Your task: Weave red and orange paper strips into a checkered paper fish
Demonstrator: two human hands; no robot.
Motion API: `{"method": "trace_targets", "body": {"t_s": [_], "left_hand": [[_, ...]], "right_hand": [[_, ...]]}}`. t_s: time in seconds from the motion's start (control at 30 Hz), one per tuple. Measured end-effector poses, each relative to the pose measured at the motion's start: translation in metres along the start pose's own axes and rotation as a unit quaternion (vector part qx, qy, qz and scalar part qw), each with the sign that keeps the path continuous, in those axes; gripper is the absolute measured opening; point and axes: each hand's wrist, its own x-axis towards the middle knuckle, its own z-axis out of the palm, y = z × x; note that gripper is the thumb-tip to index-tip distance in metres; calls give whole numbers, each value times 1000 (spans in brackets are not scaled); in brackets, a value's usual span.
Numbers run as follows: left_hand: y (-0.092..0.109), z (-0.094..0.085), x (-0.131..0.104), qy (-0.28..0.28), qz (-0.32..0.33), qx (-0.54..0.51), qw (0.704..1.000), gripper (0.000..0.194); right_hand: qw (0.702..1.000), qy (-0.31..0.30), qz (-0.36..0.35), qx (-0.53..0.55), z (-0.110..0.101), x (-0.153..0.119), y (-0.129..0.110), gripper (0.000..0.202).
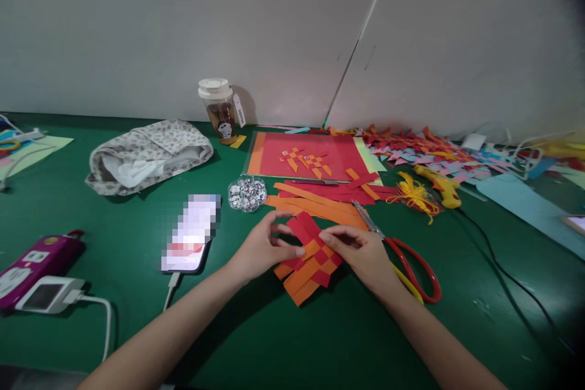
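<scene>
Between my hands is a woven piece of red and orange paper strips, tilted, with loose strip ends sticking out at its upper left and lower left. My left hand pinches its left side, thumb on top of an orange strip. My right hand grips the upper right edge between thumb and fingers. Just beyond lie loose orange strips. Scissors with red and yellow handles rest beside my right wrist, blades pointing away. Farther back, two woven paper fish lie on a clear sleeve over red paper.
Left on the green table are a phone on a cable, a purple power bank, a patterned cloth pouch and a lidded cup. A round case of googly eyes sits centrally. Rightward are yellow yarn and a corded glue gun.
</scene>
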Motion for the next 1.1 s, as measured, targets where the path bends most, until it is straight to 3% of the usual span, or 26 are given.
{"method": "trace_targets", "body": {"t_s": [0.13,0.33,0.47,0.73,0.93,1.1], "left_hand": [[-1,-1,1,-1,15,25,1000,61],[8,0,-1,2,-47,5,999,58],[7,0,1,15,-32,-27,999,55],[2,-5,4,11,16,21,1000,23],[1,-5,4,10,42,25,999,18],[-3,-4,6,11,48,22,999,21]], "right_hand": [[999,42,8,9,-1,2,2,22],[990,130,11,58,-6,7,12,23],[982,170,12,85,-7,9,15,25],[993,107,12,37,-4,7,10,23],[996,83,11,22,-2,6,6,22],[1000,15,11,16,1,2,3,21]]}}
